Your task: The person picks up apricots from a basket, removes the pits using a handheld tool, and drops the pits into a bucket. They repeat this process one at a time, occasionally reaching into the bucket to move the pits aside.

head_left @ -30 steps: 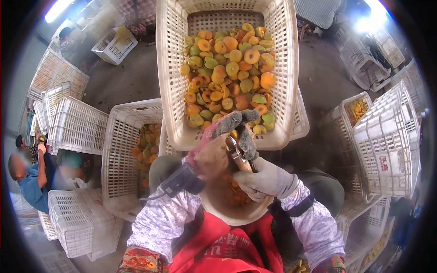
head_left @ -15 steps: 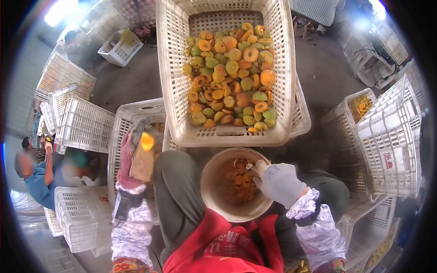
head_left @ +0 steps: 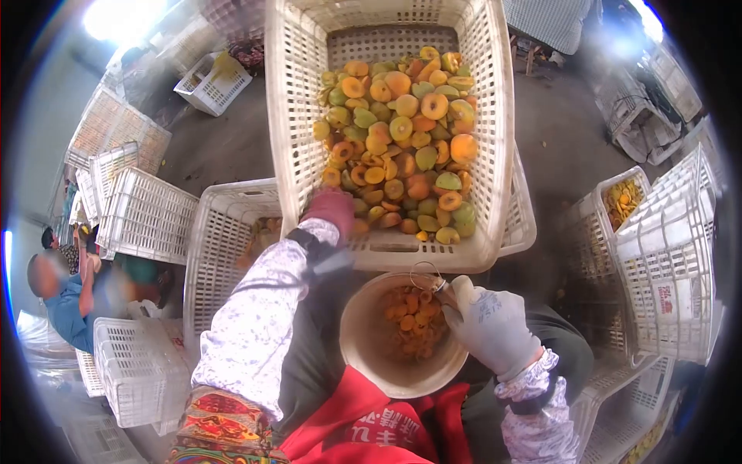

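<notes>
My left hand [head_left: 331,213], in a dark pink glove, reaches over the near left corner of a white crate [head_left: 386,259]. Its fingers are hidden, close to the heap of halved apricots [head_left: 402,147], orange and green. In a white glove, my right hand [head_left: 487,321] is closed around a small wire-loop tool [head_left: 439,284]. The loop sticks out over the far rim of a pale bucket [head_left: 363,363] between my knees. Orange fruit pieces [head_left: 417,317] lie at the bottom of the bucket.
Another white crate [head_left: 202,232] stands at my left knee. Stacked crates [head_left: 665,255] rise on the right, one holding yellow fruit [head_left: 621,201]. A person in a blue shirt [head_left: 73,309] sits at the far left. More crates [head_left: 147,213] line that side.
My left hand has moved from the left crate, where a yellow-orange piece showed at its fingers, to the apricot crate. My right hand, still on the tool, has shifted slightly; the loop now stands above the rim.
</notes>
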The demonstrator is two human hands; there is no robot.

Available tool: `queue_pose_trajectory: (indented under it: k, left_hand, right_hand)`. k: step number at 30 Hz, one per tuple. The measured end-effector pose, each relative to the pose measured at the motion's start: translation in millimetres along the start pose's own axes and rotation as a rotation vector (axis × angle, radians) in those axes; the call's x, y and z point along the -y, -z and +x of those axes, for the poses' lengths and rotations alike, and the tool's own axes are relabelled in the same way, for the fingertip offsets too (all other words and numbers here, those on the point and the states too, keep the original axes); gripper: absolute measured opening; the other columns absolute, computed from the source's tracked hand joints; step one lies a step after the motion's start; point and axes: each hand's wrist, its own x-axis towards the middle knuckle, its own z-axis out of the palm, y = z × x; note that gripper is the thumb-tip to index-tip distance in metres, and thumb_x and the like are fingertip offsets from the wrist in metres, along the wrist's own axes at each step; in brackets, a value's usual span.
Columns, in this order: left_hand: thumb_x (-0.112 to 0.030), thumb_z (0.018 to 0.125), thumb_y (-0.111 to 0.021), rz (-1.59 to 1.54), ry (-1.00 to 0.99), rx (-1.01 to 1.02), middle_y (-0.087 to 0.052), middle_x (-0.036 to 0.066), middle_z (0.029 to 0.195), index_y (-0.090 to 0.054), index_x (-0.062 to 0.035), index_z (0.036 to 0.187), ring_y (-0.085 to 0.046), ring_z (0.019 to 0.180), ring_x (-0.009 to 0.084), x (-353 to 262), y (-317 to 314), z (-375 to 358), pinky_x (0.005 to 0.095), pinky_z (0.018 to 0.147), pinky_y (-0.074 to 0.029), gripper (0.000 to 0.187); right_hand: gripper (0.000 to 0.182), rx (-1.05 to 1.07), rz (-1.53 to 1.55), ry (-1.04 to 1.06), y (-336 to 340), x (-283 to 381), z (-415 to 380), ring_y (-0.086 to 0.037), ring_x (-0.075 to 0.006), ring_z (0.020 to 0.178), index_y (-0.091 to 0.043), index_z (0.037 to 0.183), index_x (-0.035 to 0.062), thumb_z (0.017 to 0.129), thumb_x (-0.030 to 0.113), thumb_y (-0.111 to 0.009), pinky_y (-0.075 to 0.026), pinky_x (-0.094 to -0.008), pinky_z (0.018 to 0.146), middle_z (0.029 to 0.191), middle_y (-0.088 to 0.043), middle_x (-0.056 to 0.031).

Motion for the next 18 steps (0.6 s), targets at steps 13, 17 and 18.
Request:
queue_pose_trajectory:
  k: [13, 17, 18]
  left_hand:
    - [-0.023, 0.086, -0.065, -1.321, -0.138, -0.025, -0.068, 0.014, 0.107, -0.061, -0.0019, 0.121, -0.067, 0.090, 0.0231, -0.4, -10.0, -36.7, 0.0316, 0.084, -0.054, 0.041]
    - [-0.016, 0.096, -0.054, -2.224, -0.538, 0.065, -0.064, 0.012, 0.114, -0.055, 0.0042, 0.125, -0.066, 0.096, 0.0219, -27.4, 2.4, -89.7, 0.0311, 0.085, -0.055, 0.035]
    - [-0.016, 0.096, -0.054, -2.235, -0.534, 0.062, -0.064, 0.012, 0.114, -0.055, 0.0042, 0.125, -0.066, 0.096, 0.0219, -40.7, 12.3, -108.5, 0.0311, 0.085, -0.055, 0.035]
  right_hand:
    - [0.029, -0.214, 0.163, -0.027, -9.5, 10.2, 15.5, -0.062, -0.0262, 0.054, -0.055, 0.100, 0.0023, 0.084, 0.023, -0.067, -0.050, -0.0376, 0.051, 0.060, -0.059, -0.0093]
    - [0.031, -0.269, 0.175, 0.081, -24.1, 17.8, 23.0, -0.062, -0.0272, 0.055, -0.055, 0.103, 0.0009, 0.083, 0.021, -0.067, -0.050, -0.0370, 0.051, 0.059, -0.059, -0.0105]
    - [0.031, -0.260, 0.171, 0.085, -27.7, 20.2, 24.7, -0.062, -0.0272, 0.055, -0.055, 0.103, 0.0009, 0.083, 0.021, -0.067, -0.050, -0.0370, 0.051, 0.059, -0.059, -0.0105]
